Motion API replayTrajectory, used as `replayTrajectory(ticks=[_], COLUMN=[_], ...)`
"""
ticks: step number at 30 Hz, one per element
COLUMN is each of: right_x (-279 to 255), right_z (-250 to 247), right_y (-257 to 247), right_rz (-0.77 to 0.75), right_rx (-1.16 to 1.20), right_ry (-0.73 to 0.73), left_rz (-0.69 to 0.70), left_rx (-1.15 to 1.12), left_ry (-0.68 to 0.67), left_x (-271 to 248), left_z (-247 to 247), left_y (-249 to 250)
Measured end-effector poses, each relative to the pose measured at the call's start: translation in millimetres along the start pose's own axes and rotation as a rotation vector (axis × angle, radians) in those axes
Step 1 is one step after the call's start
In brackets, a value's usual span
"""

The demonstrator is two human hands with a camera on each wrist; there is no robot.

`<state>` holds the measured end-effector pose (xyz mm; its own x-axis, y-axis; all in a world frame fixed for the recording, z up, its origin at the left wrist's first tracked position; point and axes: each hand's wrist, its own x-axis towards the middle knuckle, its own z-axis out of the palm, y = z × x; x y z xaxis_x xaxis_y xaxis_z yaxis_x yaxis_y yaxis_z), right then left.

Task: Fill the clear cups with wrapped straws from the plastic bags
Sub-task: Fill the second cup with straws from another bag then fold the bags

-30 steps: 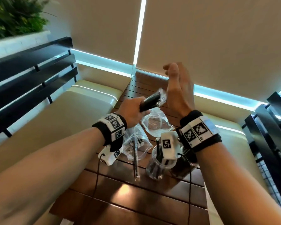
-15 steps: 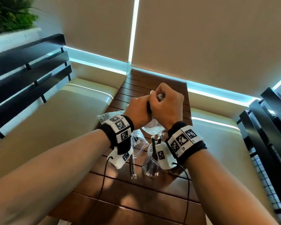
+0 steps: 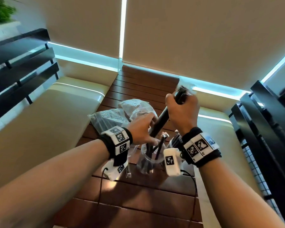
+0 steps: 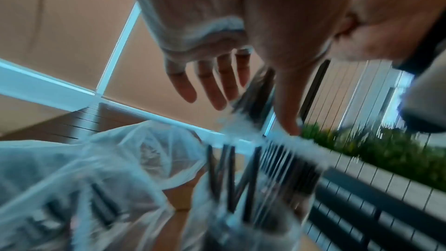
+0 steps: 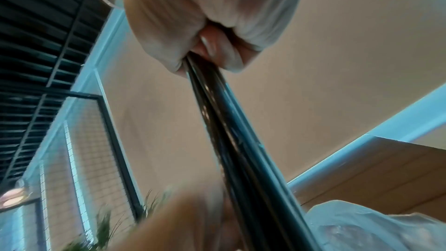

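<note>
My right hand (image 3: 181, 109) grips a bundle of black wrapped straws (image 3: 161, 120) near its top. The bundle tilts down and left toward a clear cup (image 3: 152, 156) that holds several black straws. My left hand (image 3: 143, 130) hovers at the bundle's lower end, just above the cup rim. In the left wrist view its fingers (image 4: 212, 87) are straight and spread beside the bundle (image 4: 259, 87). A second clear cup (image 3: 174, 141) is partly hidden behind my right wrist. Two crumpled plastic bags (image 3: 109, 119) lie behind the cups, one with straws inside.
A loose wrapped straw (image 3: 127, 171) lies on the slatted wooden table (image 3: 138, 203) left of the cup. Cream bench seats (image 3: 48, 129) flank the table. Black railings (image 3: 23, 71) stand at the left and right, and roller blinds close off the back.
Both hands held the bundle together, raised. Now the right hand alone grips it, tilted toward the cup, and the left hand has let go and dropped to its lower end.
</note>
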<state>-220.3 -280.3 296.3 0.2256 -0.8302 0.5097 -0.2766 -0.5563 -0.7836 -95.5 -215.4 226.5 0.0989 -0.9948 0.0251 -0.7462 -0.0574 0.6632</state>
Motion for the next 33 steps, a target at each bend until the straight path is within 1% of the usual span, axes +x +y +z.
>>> replayTrajectory(ticks=[2, 4, 6, 11, 13, 16, 19, 22, 23, 25, 27, 29, 30, 31, 33], right_x=[-0.5, -6.3, -16.1, -47.8, -61.4, -82.0, -88.0, -81.7, -78.3, -70.9, -62.2, -57.9, -58.5, -60.9, -67.9], right_z=[-10.3, -10.8, -4.3, 21.9, 29.3, 33.3, 33.4, 28.3, 25.9, 23.6, 27.4, 36.3, 40.6, 44.8, 50.4], right_y=[8.9, 18.5, 31.2, 78.3, 95.4, 107.6, 112.6, 103.2, 96.5, 84.6, 77.8, 76.1, 77.6, 81.3, 93.2], right_rz=[0.024, 0.041, 0.075, 0.102, 0.114, 0.066, 0.036, 0.029, -0.003, -0.117, -0.233, -0.316, -0.334, -0.33, -0.264], right_rx=[-0.041, -0.094, -0.153, -0.306, -0.35, -0.37, -0.385, -0.449, -0.453, -0.457, -0.538, -0.675, -0.728, -0.761, -0.771], right_ry=[0.018, 0.011, -0.007, -0.117, -0.141, -0.169, -0.169, -0.103, -0.079, -0.067, -0.122, -0.25, -0.328, -0.404, -0.528], left_rz=[-0.028, -0.009, 0.02, 0.083, 0.081, 0.113, 0.147, 0.142, 0.148, 0.153, 0.153, 0.158, 0.167, 0.171, 0.143], left_rx=[0.172, 0.323, 0.414, 0.48, 0.47, 0.475, 0.482, 0.55, 0.568, 0.593, 0.574, 0.552, 0.548, 0.541, 0.545], left_ry=[-0.061, -0.149, -0.227, -0.252, -0.268, -0.263, -0.254, -0.286, -0.298, -0.319, -0.321, -0.325, -0.324, -0.321, -0.301], left_x=[-7.7, -15.1, -20.9, -20.3, -19.3, -19.6, -19.3, -16.9, -16.8, -16.4, -16.1, -15.4, -14.4, -13.9, -13.3], left_z=[10.6, 18.9, 25.7, 33.4, 33.2, 34.5, 35.7, 33.3, 32.0, 31.3, 31.6, 33.1, 34.3, 35.3, 37.5], left_y=[-16.6, -27.3, -30.3, -29.5, -29.0, -33.2, -40.2, -43.7, -42.5, -40.2, -38.6, -37.3, -36.8, -36.7, -40.0])
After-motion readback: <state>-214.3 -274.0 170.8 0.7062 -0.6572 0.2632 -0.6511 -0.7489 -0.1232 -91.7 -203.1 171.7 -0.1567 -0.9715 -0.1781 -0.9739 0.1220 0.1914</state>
